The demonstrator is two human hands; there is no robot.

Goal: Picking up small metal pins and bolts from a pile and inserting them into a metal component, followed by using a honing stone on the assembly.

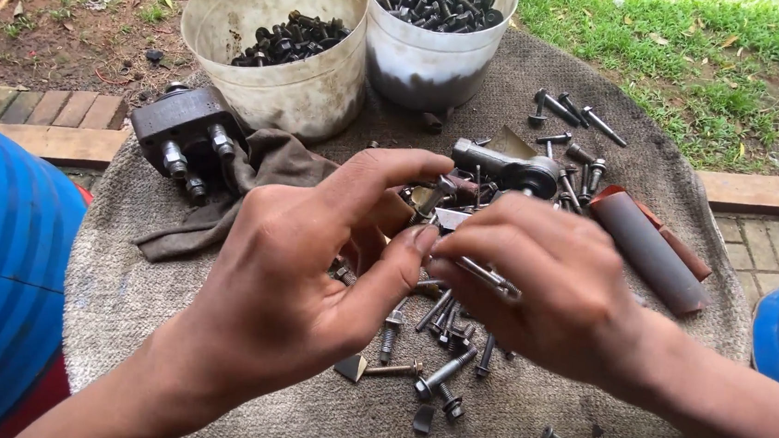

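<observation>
Here, a long bolt [487,278] pinched between left hand [311,278] and right hand [532,286] fingertips.

Outdoor work spot on the ground, in bright daylight.

A worn grey cloth [664,380] lay spread over the ground and served as the work surface. Behind it ran a border of reddish paving bricks [41,108] with a pale kerb edge [767,191]. Beyond that lay bare brown soil [80,32] at the left (scattered with dry leaves) and green grass [699,49] at the right. Sun fell hard on the grass, while the cloth sat in softer shade.
</observation>
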